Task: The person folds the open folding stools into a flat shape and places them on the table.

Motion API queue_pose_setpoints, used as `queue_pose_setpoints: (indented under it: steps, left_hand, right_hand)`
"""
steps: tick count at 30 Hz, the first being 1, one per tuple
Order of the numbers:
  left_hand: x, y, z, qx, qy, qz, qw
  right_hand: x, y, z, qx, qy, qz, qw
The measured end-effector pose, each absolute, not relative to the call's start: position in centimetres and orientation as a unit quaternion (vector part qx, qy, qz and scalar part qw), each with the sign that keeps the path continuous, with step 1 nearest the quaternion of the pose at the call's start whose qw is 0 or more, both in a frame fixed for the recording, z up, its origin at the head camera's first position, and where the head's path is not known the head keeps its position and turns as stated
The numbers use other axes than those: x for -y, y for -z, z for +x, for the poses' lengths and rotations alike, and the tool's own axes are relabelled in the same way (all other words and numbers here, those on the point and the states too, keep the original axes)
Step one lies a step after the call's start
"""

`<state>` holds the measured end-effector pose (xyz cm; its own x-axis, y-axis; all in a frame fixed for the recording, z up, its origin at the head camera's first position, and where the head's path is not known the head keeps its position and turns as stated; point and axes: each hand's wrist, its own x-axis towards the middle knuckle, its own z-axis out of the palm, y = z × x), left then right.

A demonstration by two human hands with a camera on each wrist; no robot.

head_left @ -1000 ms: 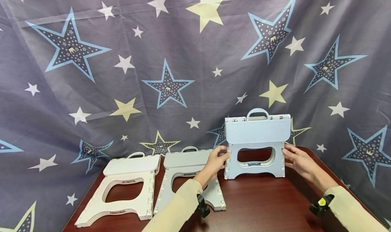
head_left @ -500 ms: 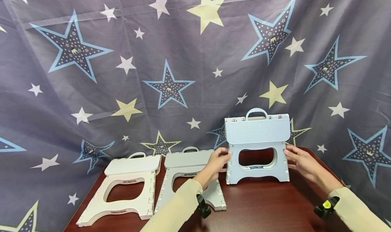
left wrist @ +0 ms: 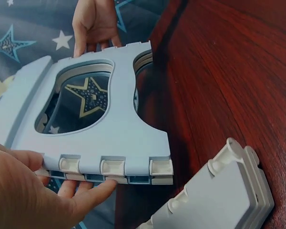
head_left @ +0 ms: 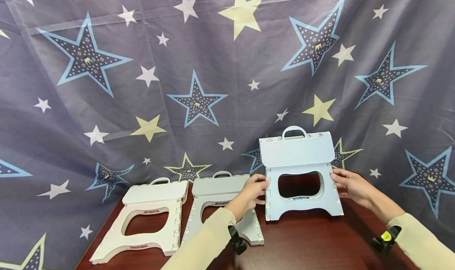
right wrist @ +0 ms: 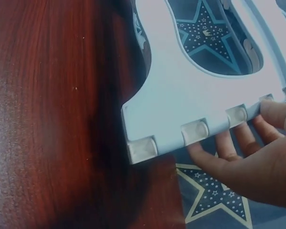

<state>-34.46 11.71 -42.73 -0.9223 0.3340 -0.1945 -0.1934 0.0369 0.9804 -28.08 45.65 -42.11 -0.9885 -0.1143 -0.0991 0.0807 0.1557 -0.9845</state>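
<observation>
A light blue folding step stool (head_left: pixel 298 151), folded flat with its carry handle up, is held between both hands at the right of the head view. My left hand (head_left: pixel 251 194) grips its left edge, thumb in front and fingers behind. On the opposite edge, my right hand (head_left: pixel 355 187) pinches the hinged side the same way, as the right wrist view shows with the thumb (right wrist: pixel 276 112) on the near face. The stool tilts slightly, its lower feet close over the table. A grey folded stool (head_left: pixel 217 185) lies just left, partly behind my left forearm.
A white folded stool (head_left: pixel 154 194) lies further left on the dark red wooden table (head_left: pixel 305 242). Behind the table hangs a grey curtain (head_left: pixel 213 56) printed with stars. Both forearms carry black wrist cameras.
The blue stool's lower end has come nearer and a little to the right, so it leans back and tilts more. Both hands keep their grip; the other stools stay put.
</observation>
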Motion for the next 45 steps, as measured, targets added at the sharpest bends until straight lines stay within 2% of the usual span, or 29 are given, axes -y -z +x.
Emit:
queue_pose_setpoints:
  steps: [30, 45]
  left_hand:
    - [-12.4, 42.8, -34.1, -0.694, -0.675, 0.001, 0.249]
    - [-12.5, 42.8, -34.4, -0.694, -0.661, -0.031, 0.282]
  right_hand:
    - [-44.4, 40.4, -27.9, -0.785, 0.599, 0.063, 0.141]
    - [-43.9, 41.5, -28.9, -0.772, 0.603, 0.115, 0.164]
